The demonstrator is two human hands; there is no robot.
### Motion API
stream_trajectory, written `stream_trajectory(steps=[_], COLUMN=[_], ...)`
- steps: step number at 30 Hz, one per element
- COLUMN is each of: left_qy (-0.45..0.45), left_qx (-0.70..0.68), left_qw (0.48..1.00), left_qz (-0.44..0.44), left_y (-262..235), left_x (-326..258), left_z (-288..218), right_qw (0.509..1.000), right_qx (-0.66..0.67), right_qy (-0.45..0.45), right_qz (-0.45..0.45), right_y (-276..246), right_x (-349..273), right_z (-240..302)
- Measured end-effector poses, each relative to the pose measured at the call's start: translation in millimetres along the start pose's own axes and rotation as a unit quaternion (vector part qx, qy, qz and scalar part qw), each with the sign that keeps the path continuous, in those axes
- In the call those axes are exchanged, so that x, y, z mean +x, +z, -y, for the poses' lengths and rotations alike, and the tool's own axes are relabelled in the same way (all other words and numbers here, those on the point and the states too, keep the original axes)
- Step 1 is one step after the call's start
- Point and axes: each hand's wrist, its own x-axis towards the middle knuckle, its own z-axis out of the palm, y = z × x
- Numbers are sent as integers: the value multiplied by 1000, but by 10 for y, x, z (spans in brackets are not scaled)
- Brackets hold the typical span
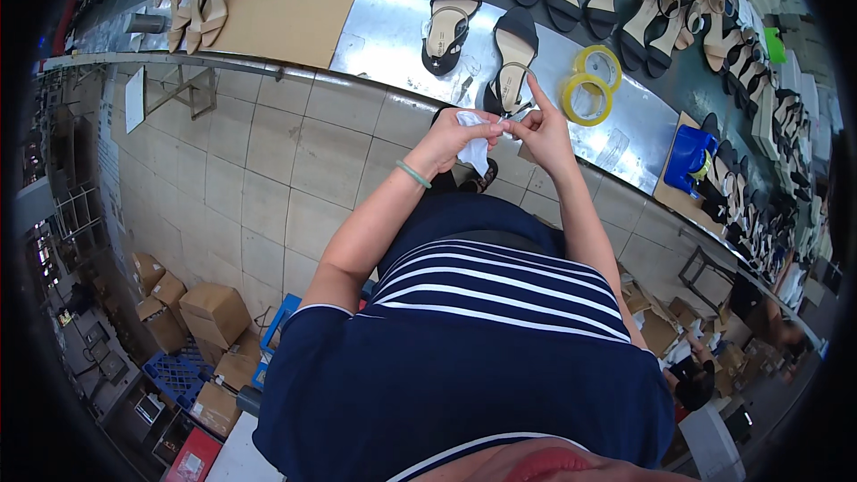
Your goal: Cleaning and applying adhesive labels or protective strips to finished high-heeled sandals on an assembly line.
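Observation:
A pair of black open-toe sandals with beige insoles lies at the front edge of the metal bench. The left sandal [444, 36] is nobody's to hold; the right sandal [516, 40] has its heel end toward me. My left hand [453, 138] is closed on a crumpled white cloth or tissue [475, 150] that hangs below the fingers. My right hand [544, 132] pinches what looks like the thin ankle strap of the right sandal, its index finger raised beside the heel. Both hands' fingertips meet at the strap; its exact end is hidden.
Two rolls of yellowish tape [586, 100] lie right of the sandals. A brown board [277, 13] covers the bench at left, with beige heeled sandals [198, 2] beyond. Rows of sandals line the far side. A blue object [687, 159] sits at right. Cardboard boxes [214, 312] stand behind left.

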Motion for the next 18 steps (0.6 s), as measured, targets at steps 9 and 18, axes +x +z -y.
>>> stream_trajectory(steps=[9, 18], left_qy=[-28, 19], left_qx=[-62, -22], left_qw=[995, 991], left_qz=[-74, -129], left_y=[19, 193], left_x=[43, -19], left_z=[128, 131], right_qw=[982, 986], right_qx=[-110, 97], right_qy=[-71, -26], right_qz=[-134, -130], right_y=[-51, 235], right_x=[-250, -530], right_z=[54, 30])
